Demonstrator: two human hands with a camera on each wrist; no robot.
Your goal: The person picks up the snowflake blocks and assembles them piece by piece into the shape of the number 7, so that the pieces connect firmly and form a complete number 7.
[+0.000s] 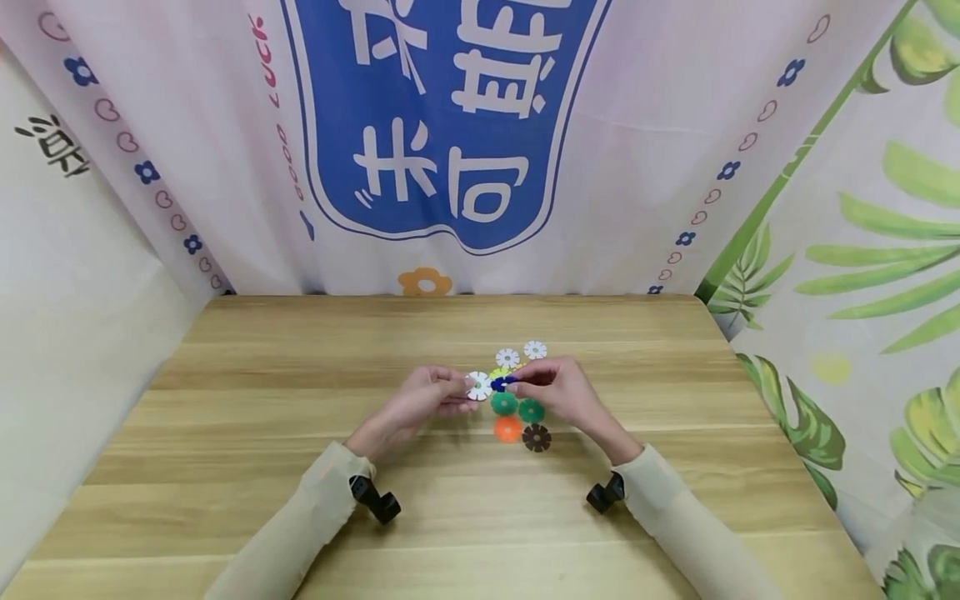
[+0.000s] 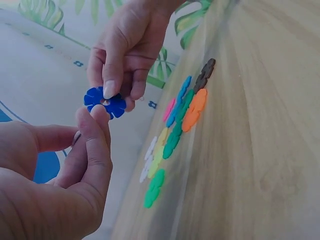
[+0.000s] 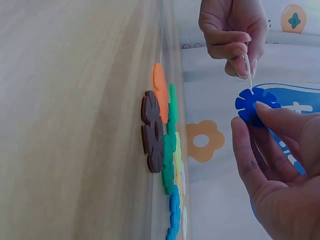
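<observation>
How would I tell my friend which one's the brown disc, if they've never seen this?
On the wooden table, find the bunch of discs by the right hand. The two nearest the person lie side by side: the orange disc on the left, the brown disc on the right. It's the only brown one there.

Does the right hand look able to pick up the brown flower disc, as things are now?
Probably not yet: nothing covers the brown disc, and the right hand is close by, but its fingers pinch a blue disc.
</observation>
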